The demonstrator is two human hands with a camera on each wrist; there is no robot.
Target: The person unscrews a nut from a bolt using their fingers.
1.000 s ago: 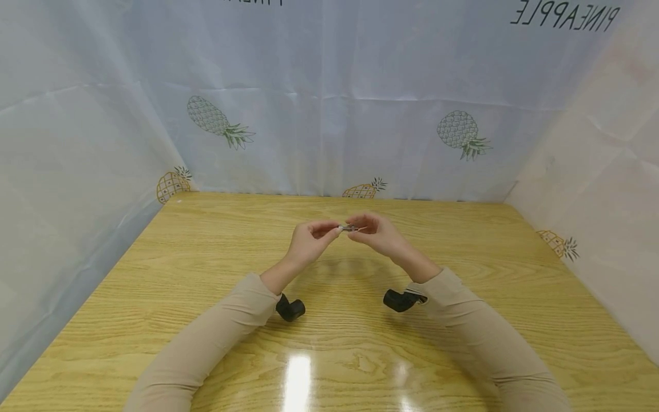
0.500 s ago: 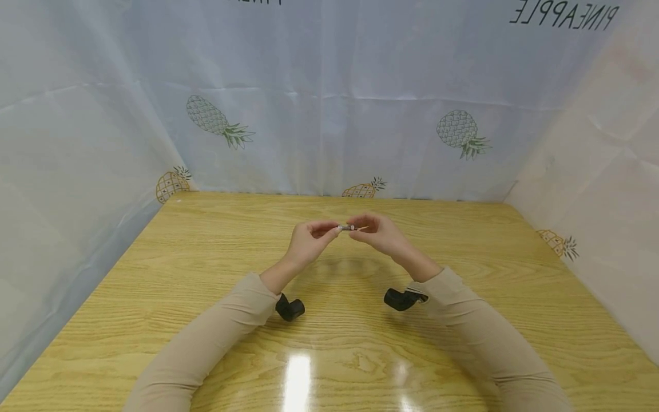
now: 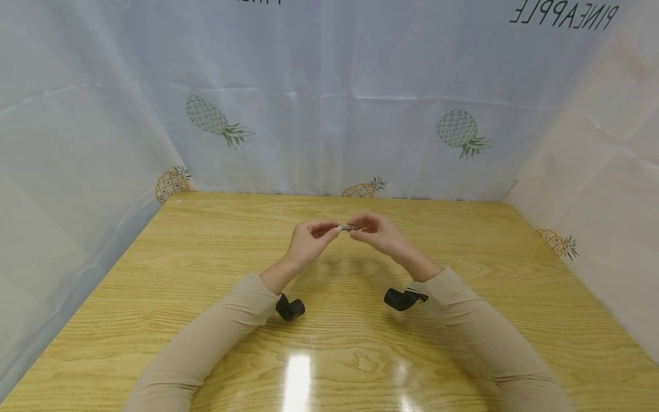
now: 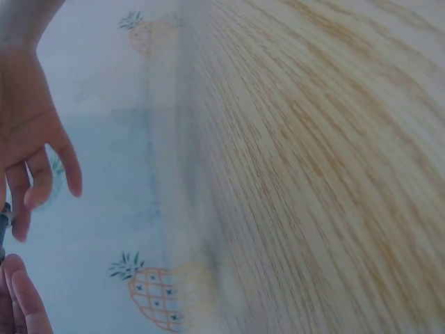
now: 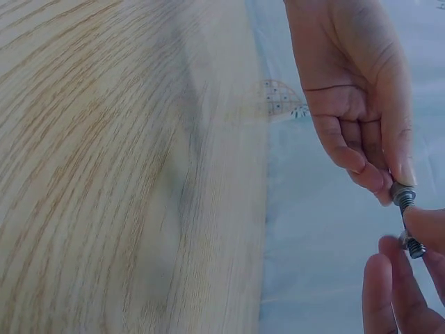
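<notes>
A person's left hand (image 3: 308,240) pinches the head of a threaded metal bolt (image 3: 347,228), which lies level above the far half of the wood-grain table (image 3: 231,229). The right hand (image 3: 382,234) curls thumb and fingertips round its threaded right end. Black curved fittings (image 3: 290,309) protrude below both beige sleeves (image 3: 211,329); a pineapple-print curtain (image 3: 329,143) hangs beyond the table's far edge.

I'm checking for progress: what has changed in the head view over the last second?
No clear change; the right hand's fingertips may have shifted very slightly, too little to tell surely. Nothing was taken up or let go: the left hand and right hand stay at opposite ends of the metal bolt, above the table.
</notes>
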